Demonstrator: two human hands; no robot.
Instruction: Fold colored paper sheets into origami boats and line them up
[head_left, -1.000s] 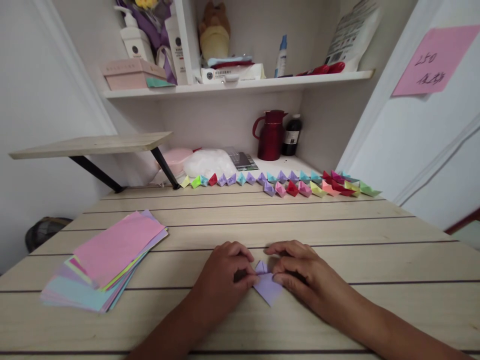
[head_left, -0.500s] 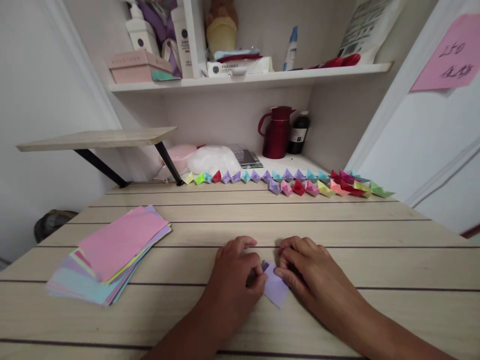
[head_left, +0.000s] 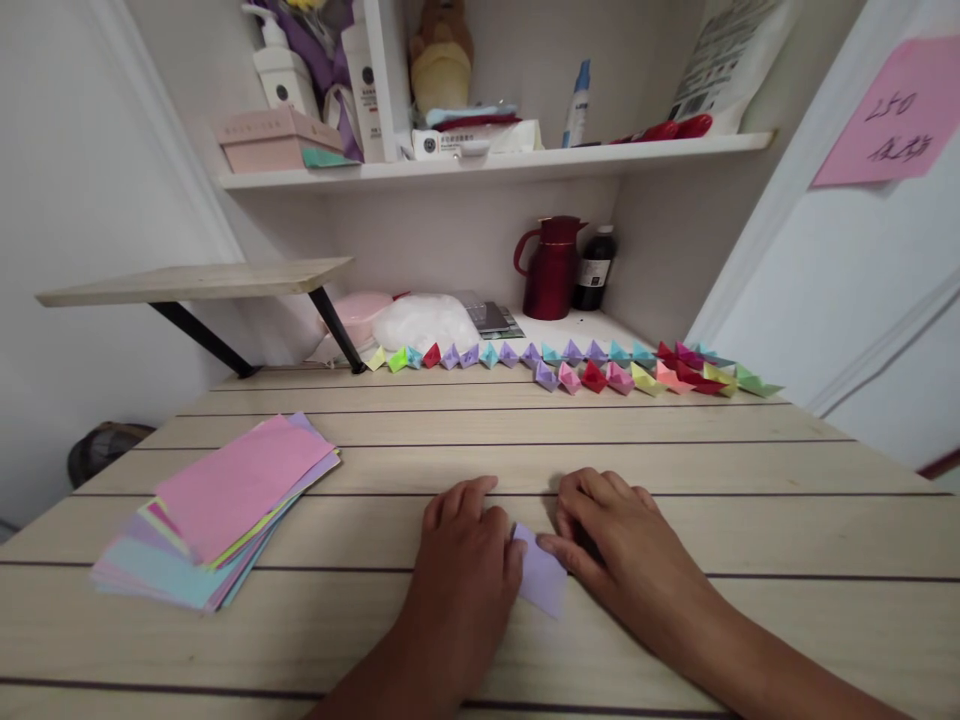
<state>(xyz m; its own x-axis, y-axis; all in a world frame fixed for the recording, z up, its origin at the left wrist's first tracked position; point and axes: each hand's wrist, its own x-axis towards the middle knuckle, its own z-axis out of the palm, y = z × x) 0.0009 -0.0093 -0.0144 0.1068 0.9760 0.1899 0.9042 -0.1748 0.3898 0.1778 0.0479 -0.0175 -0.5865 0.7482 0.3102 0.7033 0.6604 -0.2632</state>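
A small folded piece of lilac paper (head_left: 541, 582) lies on the wooden table (head_left: 675, 450) near the front edge. My left hand (head_left: 463, 568) rests on its left side, fingers curled and pressed down on it. My right hand (head_left: 615, 555) presses its right side, thumb tip on the paper's top edge and fingers bent. Most of the paper is hidden under the two hands.
A stack of coloured paper sheets (head_left: 217, 515) lies at the left. Two rows of several folded paper boats (head_left: 585, 365) stand along the table's far edge. Behind them are a red jug (head_left: 553, 268), a dark bottle (head_left: 594, 270) and a loaded shelf (head_left: 495, 160).
Both hands have flattened the lilac paper onto the table; the raised flaps seen earlier are pressed down. The left hand slid a little over it.
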